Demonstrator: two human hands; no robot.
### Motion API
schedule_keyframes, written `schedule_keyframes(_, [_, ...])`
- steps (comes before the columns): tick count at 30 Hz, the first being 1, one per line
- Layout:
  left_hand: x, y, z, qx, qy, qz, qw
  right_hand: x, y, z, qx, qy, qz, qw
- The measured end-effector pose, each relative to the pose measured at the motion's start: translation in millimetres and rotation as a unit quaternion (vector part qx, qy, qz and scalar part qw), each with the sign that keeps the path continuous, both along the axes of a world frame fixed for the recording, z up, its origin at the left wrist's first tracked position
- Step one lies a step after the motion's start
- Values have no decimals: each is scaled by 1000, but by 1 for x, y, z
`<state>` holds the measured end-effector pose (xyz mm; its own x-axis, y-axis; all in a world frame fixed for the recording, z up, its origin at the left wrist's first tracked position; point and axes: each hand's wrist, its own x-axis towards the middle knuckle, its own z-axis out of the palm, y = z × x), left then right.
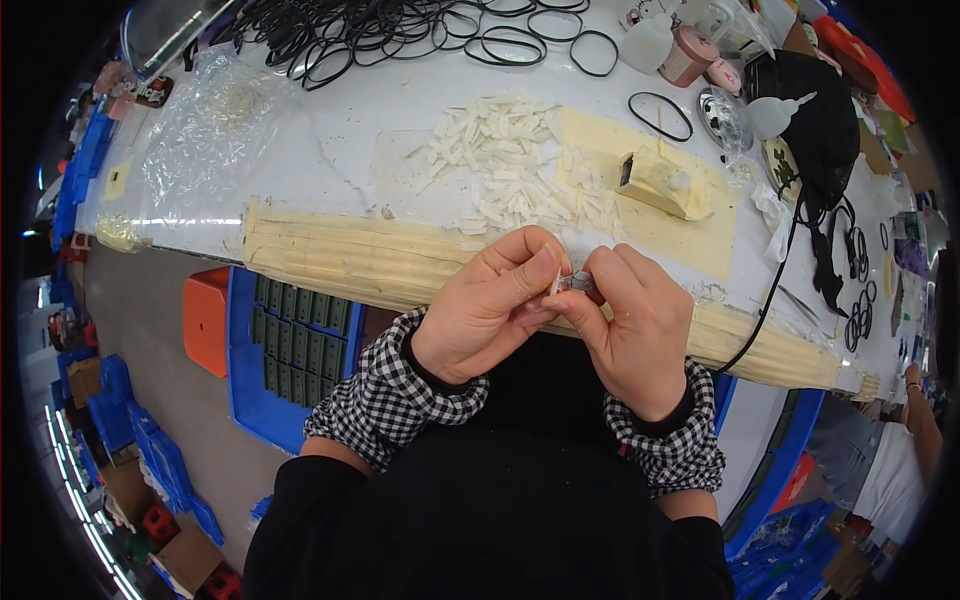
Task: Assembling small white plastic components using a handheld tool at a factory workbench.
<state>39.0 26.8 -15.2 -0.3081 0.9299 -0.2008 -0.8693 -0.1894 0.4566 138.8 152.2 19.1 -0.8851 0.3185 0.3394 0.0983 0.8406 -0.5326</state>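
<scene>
Just above the table's front edge, my two hands meet at the fingertips. My left hand (485, 305) is closed in a pinch on a small white strip (556, 285). Between the thumb and fingers of my right hand (640, 325) sits a small grey piece (580, 282), partly hidden, its kind too small to tell. Beyond the hands lies a loose heap of short whitish strips (500, 160), some spilling onto a yellowish sheet (715, 235). On that sheet stands a tape-wrapped yellowish block (665, 185) with a dark opening at one end.
Black rubber-like loops (400, 30) are piled at the back. Clear plastic bags (210, 130) lie at left. A white squeeze bottle (648, 42), a black bag (815, 130) and a cable (770, 325) are at right. Yellowish padding (340, 250) lines the front edge. Blue crates (240, 350) stand below.
</scene>
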Motion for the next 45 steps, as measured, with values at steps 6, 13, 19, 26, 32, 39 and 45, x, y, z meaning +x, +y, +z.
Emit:
schedule_keyframes(6, [0, -1, -2, -6, 13, 4, 1000, 0, 0, 2, -6, -8, 4, 1000])
schedule_keyframes(13, [-1, -1, -2, -4, 23, 5, 1000, 2, -1, 6, -12, -21, 8, 1000])
schedule_keyframes(19, [1, -1, 3, -12, 18, 9, 1000, 0, -1, 6, -13, -3, 6, 1000])
schedule_keyframes(26, [0, -2, 0, -2, 14, 3, 1000, 1, -2, 8, 3, -21, 9, 1000])
schedule_keyframes(32, [0, -1, 2, -9, 13, 7, 1000, 0, -1, 7, -1, 5, 8, 1000])
schedule_keyframes(39, [0, -2, 0, -6, 20, 9, 1000, 0, -2, 8, 4, -10, 7, 1000])
schedule_keyframes(45, [0, -2, 1, -12, 19, 11, 1000, 0, -1, 5, 15, 1, 3, 1000])
